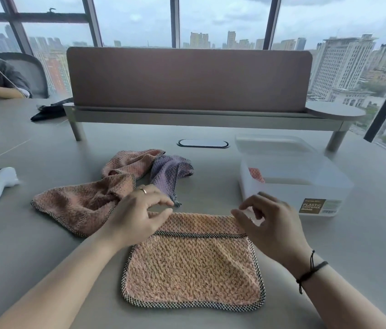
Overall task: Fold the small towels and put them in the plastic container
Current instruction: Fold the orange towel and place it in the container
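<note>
Folding the far edge of the pink towel (192, 269) toward me, I am pinching its left corner with my left hand (137, 217) and its right corner with my right hand (270, 224), so the flap is lying square. Three unfolded towels (116, 186) are waiting just beyond (bunched, two pink, one purple). The plastic container (291, 184) is sitting open to the right, one pink towel seemingly inside.

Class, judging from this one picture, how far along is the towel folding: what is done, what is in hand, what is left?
Done: one pink towel already lies in the plastic container. In hand: the left hand and right hand work at the far fold of the peach towel. Left: two pink towels and a purple towel lie crumpled.
</note>
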The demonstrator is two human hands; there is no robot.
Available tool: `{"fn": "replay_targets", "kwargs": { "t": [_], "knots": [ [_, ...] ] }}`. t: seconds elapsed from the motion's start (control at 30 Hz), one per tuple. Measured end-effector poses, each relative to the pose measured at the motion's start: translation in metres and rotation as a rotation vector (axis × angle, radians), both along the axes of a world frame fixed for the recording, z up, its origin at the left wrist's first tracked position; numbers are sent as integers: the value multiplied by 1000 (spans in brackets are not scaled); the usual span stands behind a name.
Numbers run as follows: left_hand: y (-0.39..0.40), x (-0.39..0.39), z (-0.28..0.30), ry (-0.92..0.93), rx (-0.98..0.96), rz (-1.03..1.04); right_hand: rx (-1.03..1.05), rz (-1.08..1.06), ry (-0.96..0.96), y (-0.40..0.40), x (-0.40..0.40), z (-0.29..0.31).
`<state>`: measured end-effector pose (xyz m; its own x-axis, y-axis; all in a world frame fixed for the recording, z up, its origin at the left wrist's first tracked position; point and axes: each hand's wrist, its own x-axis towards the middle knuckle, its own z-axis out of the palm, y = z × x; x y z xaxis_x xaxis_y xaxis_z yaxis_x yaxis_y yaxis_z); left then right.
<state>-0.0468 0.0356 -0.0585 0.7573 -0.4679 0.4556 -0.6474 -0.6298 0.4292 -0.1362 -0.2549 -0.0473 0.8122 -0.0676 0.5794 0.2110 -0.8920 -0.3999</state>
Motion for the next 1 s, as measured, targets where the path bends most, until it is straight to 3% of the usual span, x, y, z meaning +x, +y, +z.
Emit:
{"fn": "replay_targets", "kwargs": {
  "t": [0.1,0.2,0.3,0.57,0.63,0.87,1.0],
  "knots": [
    [-21,-14,-2,72,240,-140,-160,131,-16,24,-2,-4],
    [-32,-21,-7,144,481,-209,-277,201,171,37,-2,-14],
    [-31,-20,-7,165,567,-213,-263,210,298,31,-3,-16],
    [-29,-15,-12,182,551,-224,-173,-10,365,-11,-11,-11],
    [-29,-15,-12,181,529,-224,-126,7,398,-11,-11,-12],
    [-23,-17,-10,148,295,-238,364,258,347,-14,-8,-9],
    [-18,-19,-10,96,271,-231,335,243,368,-14,-9,-7]
  ]
}}
